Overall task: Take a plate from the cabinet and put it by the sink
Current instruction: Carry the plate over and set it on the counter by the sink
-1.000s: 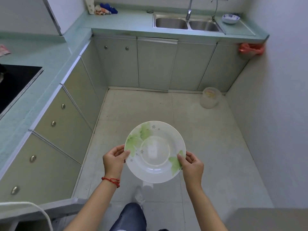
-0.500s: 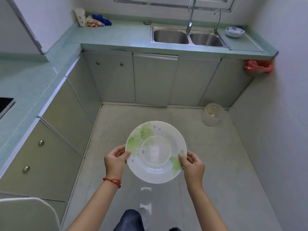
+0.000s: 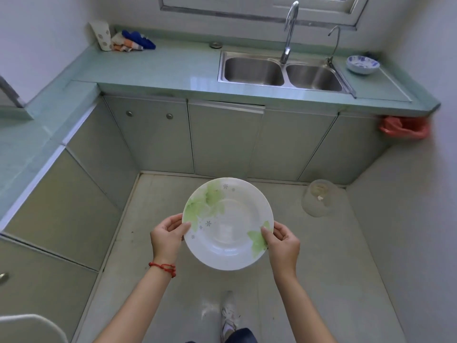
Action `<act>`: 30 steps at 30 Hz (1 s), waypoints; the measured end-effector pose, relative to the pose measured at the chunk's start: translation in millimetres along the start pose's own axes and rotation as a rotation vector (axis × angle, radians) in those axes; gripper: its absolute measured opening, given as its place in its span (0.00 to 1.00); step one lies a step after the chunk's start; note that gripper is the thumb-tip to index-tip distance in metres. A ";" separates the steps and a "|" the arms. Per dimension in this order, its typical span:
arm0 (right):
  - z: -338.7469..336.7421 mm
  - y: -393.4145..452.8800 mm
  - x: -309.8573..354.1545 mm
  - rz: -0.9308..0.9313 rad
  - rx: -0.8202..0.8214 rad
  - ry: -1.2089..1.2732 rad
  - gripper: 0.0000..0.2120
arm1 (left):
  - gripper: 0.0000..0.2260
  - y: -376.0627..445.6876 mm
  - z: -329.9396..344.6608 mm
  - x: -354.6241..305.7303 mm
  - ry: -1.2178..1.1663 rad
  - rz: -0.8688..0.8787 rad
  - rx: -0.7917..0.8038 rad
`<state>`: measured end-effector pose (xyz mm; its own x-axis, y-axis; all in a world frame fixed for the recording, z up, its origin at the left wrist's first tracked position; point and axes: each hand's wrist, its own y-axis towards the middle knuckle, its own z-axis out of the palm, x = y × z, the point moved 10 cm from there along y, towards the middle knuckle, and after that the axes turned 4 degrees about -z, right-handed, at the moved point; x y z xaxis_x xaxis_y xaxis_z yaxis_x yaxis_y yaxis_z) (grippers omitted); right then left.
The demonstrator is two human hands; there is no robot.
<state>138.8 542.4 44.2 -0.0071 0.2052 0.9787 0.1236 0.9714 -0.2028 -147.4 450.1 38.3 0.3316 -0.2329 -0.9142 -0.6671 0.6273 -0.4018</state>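
A white plate [image 3: 228,226] with green leaf prints is held level in front of me, above the floor. My left hand [image 3: 167,237] grips its left rim, thumb on top. My right hand [image 3: 283,243] grips its right rim the same way. A steel double sink [image 3: 282,71] sits in the pale green counter [image 3: 158,68] straight ahead, with a tall tap [image 3: 289,30] behind it. The counter stretch left of the sink is bare.
A blue-patterned bowl [image 3: 362,64] stands right of the sink. A paper cup [image 3: 102,35] and cloths [image 3: 133,40] lie in the far left corner. A clear bin [image 3: 319,196] stands on the floor at right. A red bag [image 3: 404,127] hangs beside the cabinets. Cabinets [image 3: 74,194] run along the left.
I have walked toward the sink: counter and sink loom larger and lower in view. Both hands keep the same hold on the plate.
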 end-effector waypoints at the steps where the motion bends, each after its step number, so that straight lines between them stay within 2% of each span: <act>1: 5.0 18.4 6.4 -0.006 0.008 0.004 0.06 | 0.09 11.0 11.7 -6.1 -0.001 0.004 -0.010; 7: 32.4 109.8 37.7 -0.019 0.051 -0.018 0.08 | 0.09 66.2 65.1 -38.9 -0.016 0.015 -0.060; 17: 102.8 218.0 55.0 0.003 0.084 -0.021 0.07 | 0.09 170.7 109.4 -75.4 -0.050 -0.012 -0.105; 30: 244.4 367.2 95.9 -0.001 0.052 0.000 0.08 | 0.10 367.0 158.2 -159.8 -0.040 0.002 -0.073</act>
<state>-59.0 947.9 55.8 -0.0068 0.2041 0.9789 0.0717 0.9765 -0.2031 -339.7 835.2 45.2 0.3553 -0.2011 -0.9129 -0.7141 0.5718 -0.4039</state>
